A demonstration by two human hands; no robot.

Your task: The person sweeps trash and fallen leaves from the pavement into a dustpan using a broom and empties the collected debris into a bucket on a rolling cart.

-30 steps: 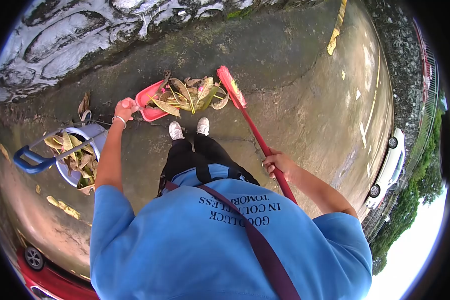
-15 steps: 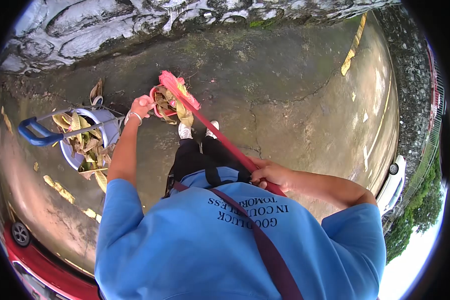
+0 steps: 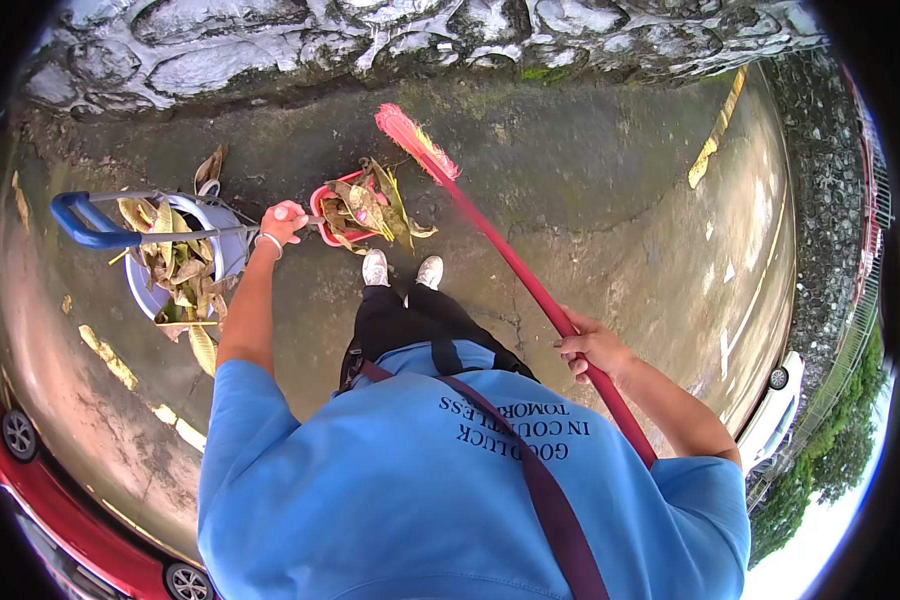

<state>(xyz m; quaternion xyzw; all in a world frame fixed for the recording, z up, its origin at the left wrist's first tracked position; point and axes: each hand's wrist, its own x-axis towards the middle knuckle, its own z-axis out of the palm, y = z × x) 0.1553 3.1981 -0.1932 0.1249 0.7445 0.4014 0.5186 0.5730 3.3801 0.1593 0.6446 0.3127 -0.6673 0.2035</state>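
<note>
My left hand [image 3: 283,222] is wrapped round the handle of a red dustpan [image 3: 320,205], held out in front of my feet. Dry brown leaves [image 3: 370,205] are heaped in the pan, and some stick out over its right edge. In my right hand [image 3: 595,347] is the red pole of a broom [image 3: 515,262], slanting up and away to the left. Its pink bristle head [image 3: 417,142] stands apart from the pan, beyond it and to the right. Left of my left hand is a pale purple bucket [image 3: 232,250] full of dry leaves, with a blue-handled cart frame [image 3: 90,225] around it.
A rough stone wall [image 3: 410,40] runs along the far side. Loose leaves [image 3: 210,168] lie by the bucket. Yellow line marks [image 3: 718,128] cross the concrete ground. A red car [image 3: 80,530] is at lower left and a white car [image 3: 773,412] at right.
The broom head has lifted off the leaves in the dustpan and swung up to the right. My right hand has moved right and forward with the pole. My left hand still grips the dustpan.
</note>
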